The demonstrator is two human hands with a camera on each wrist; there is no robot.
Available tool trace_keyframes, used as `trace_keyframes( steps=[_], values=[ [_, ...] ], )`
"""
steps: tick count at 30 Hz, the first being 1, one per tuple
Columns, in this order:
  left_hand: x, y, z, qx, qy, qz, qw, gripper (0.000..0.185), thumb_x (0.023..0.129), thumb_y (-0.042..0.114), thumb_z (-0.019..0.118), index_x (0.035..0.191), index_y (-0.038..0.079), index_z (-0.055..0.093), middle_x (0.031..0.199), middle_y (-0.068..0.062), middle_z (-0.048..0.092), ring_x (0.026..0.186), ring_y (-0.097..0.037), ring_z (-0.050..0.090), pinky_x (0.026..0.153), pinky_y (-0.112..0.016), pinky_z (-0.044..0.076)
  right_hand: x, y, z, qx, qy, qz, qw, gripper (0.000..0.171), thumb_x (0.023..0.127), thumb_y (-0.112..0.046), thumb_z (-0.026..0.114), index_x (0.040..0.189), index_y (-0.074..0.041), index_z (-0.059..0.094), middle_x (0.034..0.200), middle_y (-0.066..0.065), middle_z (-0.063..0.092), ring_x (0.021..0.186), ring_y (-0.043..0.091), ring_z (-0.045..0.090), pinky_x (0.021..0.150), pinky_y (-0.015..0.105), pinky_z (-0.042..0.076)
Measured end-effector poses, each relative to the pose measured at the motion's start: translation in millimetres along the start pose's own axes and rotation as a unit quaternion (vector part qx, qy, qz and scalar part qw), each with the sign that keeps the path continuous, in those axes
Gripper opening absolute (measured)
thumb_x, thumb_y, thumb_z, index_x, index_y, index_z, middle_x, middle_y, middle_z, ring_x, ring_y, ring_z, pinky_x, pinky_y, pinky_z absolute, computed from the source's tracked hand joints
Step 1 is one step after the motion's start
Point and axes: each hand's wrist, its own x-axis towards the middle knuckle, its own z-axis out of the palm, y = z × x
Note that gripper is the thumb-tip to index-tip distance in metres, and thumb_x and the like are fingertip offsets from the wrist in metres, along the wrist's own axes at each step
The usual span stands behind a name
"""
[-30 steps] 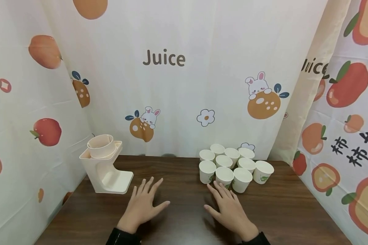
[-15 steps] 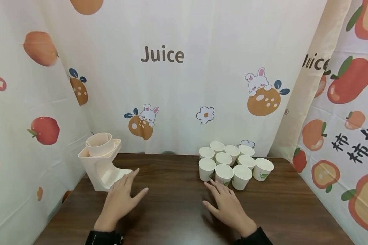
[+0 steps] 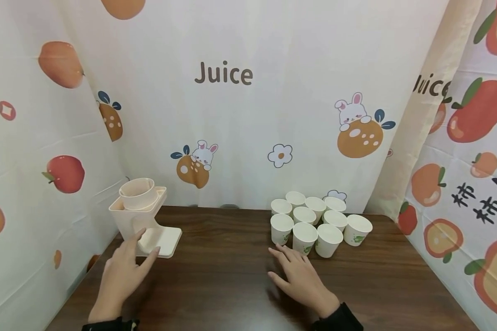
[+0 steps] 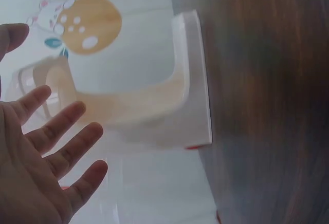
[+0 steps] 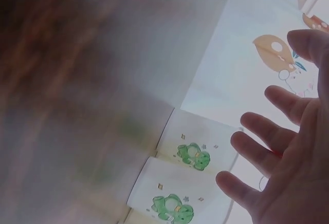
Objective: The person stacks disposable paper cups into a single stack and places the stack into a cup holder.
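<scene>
At the table's left, a cream plastic stand (image 3: 124,216) has a flat base plate and a round ring-shaped cup holder (image 3: 138,195) on top. My left hand (image 3: 122,271) hovers just in front of the stand, its fingers spread and holding nothing. The left wrist view shows the stand (image 4: 133,111) beyond those spread fingers. On the right is a cluster of white paper cups (image 3: 304,236), upright, with green prints low on their sides. My right hand (image 3: 300,278) is in front of the cups, fingers extended; nothing is in it. Printed cups (image 5: 198,147) appear beside that hand in the right wrist view.
The dark brown wooden table (image 3: 219,271) ends at a white curtain (image 3: 273,115) with fruit and rabbit prints. Similar curtains close off the left and right sides. The cups stand close together near the back edge.
From mid-table, my left hand has moved left to the front of the cream stand. My right hand stays near the cups, with only a slight shift. Cups and stand keep their places.
</scene>
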Motion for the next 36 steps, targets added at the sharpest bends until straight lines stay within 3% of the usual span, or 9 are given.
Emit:
trace_keyframes(
  steps=[4,7,17,23,36],
  values=[
    [2.6,-6.7,-7.3,-0.002,0.008,-0.007,0.9999,0.068,0.096,0.043,0.066,0.142,-0.003,0.047,0.121,-0.032,0.058,0.103,-0.049,0.057,0.069,-0.068,0.044,1.8,-1.9,1.4,0.005,-0.008,-0.005,1.0,0.056,0.098,-0.041,0.065,0.146,-0.015,0.052,0.146,0.013,0.05,0.131,0.035,0.048,0.1,0.059,0.039],
    [5.3,-9.9,-11.0,-0.008,0.005,-0.029,0.9995,0.07,0.097,0.043,0.064,0.142,-0.008,0.046,0.127,-0.033,0.055,0.112,-0.049,0.053,0.078,-0.069,0.043,3.6,-3.4,2.9,0.003,-0.013,-0.007,1.0,0.055,0.098,-0.042,0.064,0.145,-0.015,0.053,0.146,0.013,0.05,0.131,0.034,0.048,0.101,0.058,0.039],
    [16.3,-20.2,-14.5,-0.066,-0.017,-0.148,0.9865,0.083,0.1,0.047,0.056,0.151,-0.011,0.024,0.134,-0.037,0.043,0.12,-0.051,0.044,0.091,-0.07,0.038,10.6,-11.8,9.1,0.014,-0.036,-0.027,0.999,0.054,0.1,-0.043,0.061,0.146,-0.015,0.051,0.147,0.01,0.049,0.134,0.028,0.046,0.1,0.053,0.042],
    [25.3,-27.4,-9.3,-0.114,0.001,-0.166,0.9796,0.089,0.099,0.038,0.06,0.154,-0.011,0.01,0.137,-0.041,0.034,0.123,-0.055,0.04,0.094,-0.07,0.036,14.3,-18.0,11.9,0.022,-0.051,-0.036,0.998,0.054,0.101,-0.044,0.058,0.146,-0.015,0.05,0.148,0.012,0.049,0.135,0.029,0.046,0.101,0.054,0.041],
    [41.7,-43.2,2.7,-0.155,-0.028,-0.212,0.9646,0.094,0.099,0.041,0.058,0.155,-0.009,0.001,0.146,-0.042,0.023,0.131,-0.057,0.033,0.101,-0.069,0.033,21.7,-30.8,19.2,0.029,-0.076,-0.058,0.995,0.052,0.102,-0.041,0.057,0.148,-0.016,0.049,0.148,0.011,0.049,0.134,0.027,0.047,0.1,0.056,0.041]
  ],
)
